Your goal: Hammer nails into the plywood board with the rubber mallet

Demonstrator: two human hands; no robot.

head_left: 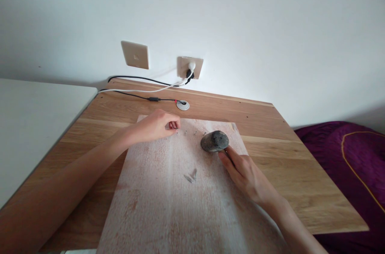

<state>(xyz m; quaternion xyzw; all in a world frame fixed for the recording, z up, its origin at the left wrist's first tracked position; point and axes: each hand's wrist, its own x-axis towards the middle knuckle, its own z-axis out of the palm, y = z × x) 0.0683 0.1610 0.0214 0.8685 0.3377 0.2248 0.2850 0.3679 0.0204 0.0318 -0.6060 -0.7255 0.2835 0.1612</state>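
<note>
My left hand [165, 125] is closed in a pinch near the far edge of a whitish, worn board [144, 202]. Between its fingertips shows the small end of a nail [177, 130]; the rest is hidden by the fingers. To the right of that hand, several small nails [195, 132] stand in a row in the board. My right hand [248, 174] grips the handle of a mallet [215, 141], whose dark, scuffed head is held over the board's right side. Several loose nails [191, 176] lie in a small pile nearer to me.
The board lies on a wooden desk [300, 182] against a white wall. Behind it are a cable hole [183, 105], black and white cables [144, 90] and a wall socket [182, 67]. A white surface [39, 121] adjoins at left; purple fabric [327, 146] lies at right.
</note>
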